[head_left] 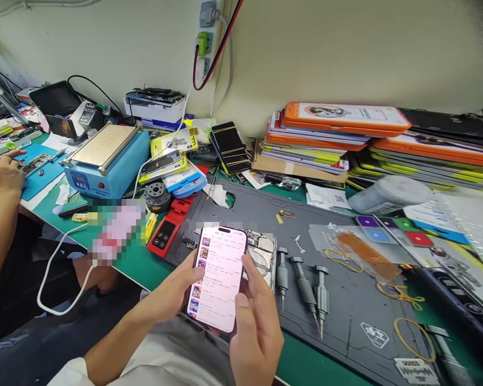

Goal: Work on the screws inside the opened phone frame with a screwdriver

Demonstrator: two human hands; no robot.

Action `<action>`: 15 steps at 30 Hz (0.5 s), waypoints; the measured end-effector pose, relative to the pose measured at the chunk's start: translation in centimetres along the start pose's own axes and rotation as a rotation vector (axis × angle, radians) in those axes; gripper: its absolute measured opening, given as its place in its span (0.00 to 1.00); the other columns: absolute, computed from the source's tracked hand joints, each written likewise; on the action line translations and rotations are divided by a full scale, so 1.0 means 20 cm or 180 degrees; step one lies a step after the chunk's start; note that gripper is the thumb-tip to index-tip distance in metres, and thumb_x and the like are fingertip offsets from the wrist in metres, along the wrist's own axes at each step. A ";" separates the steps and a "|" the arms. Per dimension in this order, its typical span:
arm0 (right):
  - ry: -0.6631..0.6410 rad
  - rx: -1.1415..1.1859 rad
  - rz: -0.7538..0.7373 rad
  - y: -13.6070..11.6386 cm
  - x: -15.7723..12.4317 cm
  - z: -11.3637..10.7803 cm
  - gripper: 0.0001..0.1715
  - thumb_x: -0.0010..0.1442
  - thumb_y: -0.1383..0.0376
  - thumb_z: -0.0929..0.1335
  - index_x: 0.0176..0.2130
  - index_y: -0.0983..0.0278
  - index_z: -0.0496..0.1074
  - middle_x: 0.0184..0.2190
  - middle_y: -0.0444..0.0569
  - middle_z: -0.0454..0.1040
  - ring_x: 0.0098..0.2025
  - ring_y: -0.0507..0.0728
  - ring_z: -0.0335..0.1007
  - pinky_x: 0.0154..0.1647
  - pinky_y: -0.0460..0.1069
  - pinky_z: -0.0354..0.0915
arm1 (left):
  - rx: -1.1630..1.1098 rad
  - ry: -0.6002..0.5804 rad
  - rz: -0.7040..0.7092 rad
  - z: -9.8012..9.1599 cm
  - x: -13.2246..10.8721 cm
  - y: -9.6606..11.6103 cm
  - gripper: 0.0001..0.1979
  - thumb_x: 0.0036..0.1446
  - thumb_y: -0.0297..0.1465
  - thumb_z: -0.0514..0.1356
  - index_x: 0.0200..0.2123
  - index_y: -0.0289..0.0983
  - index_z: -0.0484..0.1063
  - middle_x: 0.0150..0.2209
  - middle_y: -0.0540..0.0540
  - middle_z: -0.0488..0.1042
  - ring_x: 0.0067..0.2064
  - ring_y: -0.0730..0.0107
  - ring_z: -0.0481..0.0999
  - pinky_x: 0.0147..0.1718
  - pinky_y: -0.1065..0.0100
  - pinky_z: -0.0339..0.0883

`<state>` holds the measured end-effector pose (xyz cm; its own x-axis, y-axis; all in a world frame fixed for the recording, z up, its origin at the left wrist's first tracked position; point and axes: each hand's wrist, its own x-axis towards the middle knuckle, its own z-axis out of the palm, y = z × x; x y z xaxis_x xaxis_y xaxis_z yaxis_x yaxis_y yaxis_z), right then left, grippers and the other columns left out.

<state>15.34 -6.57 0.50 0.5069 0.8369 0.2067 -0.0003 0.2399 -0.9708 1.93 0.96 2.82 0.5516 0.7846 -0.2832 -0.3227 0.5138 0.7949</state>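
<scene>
A smartphone (216, 281) with a lit white screen, showing a list of small pictures and text lines, is held upright and slightly tilted over the bench's near edge. My left hand (173, 292) grips its left side, the thumb lying on the screen's edge. Around the right side my right hand (257, 327) is closed, its thumb near the lower right edge. The fingers behind the phone are mostly hidden. Just beyond it, an opened phone body (263, 247) lies partly covered on the grey mat (346, 321). Several grey screwdrivers (305, 287) rest to the right.
A red device with buttons (163, 236) and a blurred phone on a white cable (60, 312) lie left. Behind are a blue heating plate machine (108, 166) and stacked orange cases (326, 128). Rubber bands (414, 340) lie right. Another person's hand (4, 171) works far left.
</scene>
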 end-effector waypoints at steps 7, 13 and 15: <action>0.0042 -0.0041 -0.0004 0.00 0.00 0.01 0.25 0.84 0.57 0.68 0.74 0.43 0.75 0.75 0.39 0.76 0.73 0.53 0.77 0.65 0.44 0.76 | 0.0013 -0.0083 -0.0013 -0.01 0.00 0.00 0.37 0.68 0.55 0.75 0.72 0.44 0.78 0.66 0.38 0.86 0.62 0.48 0.86 0.52 0.62 0.77; 0.0106 -0.0150 0.0048 -0.01 -0.01 0.00 0.25 0.83 0.58 0.69 0.74 0.45 0.76 0.75 0.43 0.76 0.74 0.58 0.77 0.66 0.50 0.78 | -0.0056 -0.0122 -0.0128 -0.02 -0.01 -0.01 0.36 0.71 0.53 0.73 0.74 0.44 0.76 0.68 0.37 0.84 0.60 0.49 0.87 0.52 0.62 0.78; 0.0138 -0.0169 0.0017 -0.01 -0.01 0.00 0.25 0.83 0.58 0.69 0.74 0.45 0.77 0.75 0.43 0.77 0.74 0.58 0.77 0.66 0.50 0.78 | -0.0077 -0.0123 -0.0180 -0.03 -0.01 -0.01 0.35 0.71 0.50 0.73 0.74 0.43 0.75 0.67 0.37 0.84 0.59 0.49 0.88 0.52 0.61 0.79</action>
<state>15.22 -6.86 0.68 0.5438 0.8158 0.1970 0.0420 0.2080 -0.9772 1.45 0.84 2.45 0.5986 0.7402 -0.3061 -0.3083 0.5656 0.7649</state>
